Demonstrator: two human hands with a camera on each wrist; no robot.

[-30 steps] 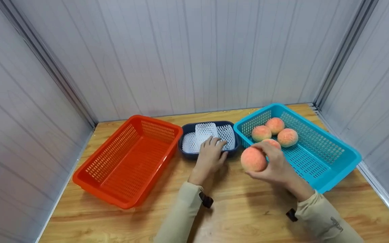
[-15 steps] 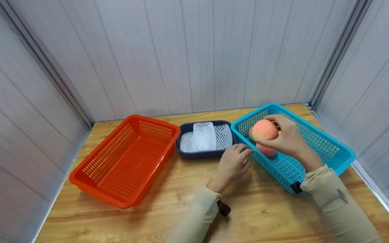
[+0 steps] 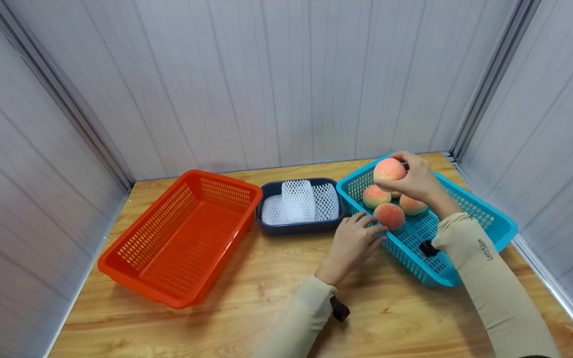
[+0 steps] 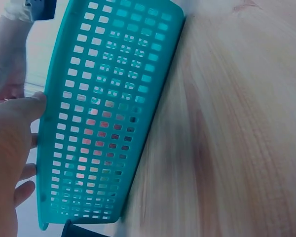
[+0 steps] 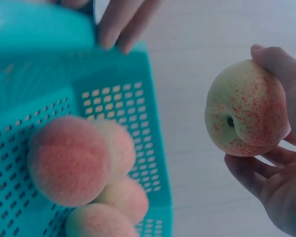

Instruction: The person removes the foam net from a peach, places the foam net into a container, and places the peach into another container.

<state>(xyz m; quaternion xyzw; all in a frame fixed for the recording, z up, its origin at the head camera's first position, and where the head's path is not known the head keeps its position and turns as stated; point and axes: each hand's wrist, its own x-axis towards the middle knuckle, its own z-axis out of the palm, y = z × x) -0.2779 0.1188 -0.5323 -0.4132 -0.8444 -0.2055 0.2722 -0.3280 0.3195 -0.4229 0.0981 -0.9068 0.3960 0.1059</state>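
My right hand [image 3: 420, 181] holds a peach [image 3: 389, 169] by its sides, raised over the far end of the turquoise basket [image 3: 503, 229]. In the right wrist view, this peach [image 5: 246, 106] shows its small dark stem hole, with thumb and fingers around it. Several other peaches lie in the basket, among them a redder peach [image 3: 389, 217] near the left rim. My left hand [image 3: 351, 243] is at that rim, its loose fingers reaching over the edge beside the redder peach. The left wrist view has the left thumb [image 4: 32, 103] at the rim of the basket's perforated wall.
White foam fruit nets [image 3: 298, 201] lie in a navy tray [image 3: 302, 229], which stands close to the turquoise basket's left side. Farther left is an orange basket [image 3: 187, 243] with nothing in it. Pale panel walls [image 3: 286, 89] enclose the wooden table [image 3: 256, 298].
My right hand has carried the peach from near the basket's left side up and away to its far end. My left hand has moved right, from the foam nets to the turquoise rim.
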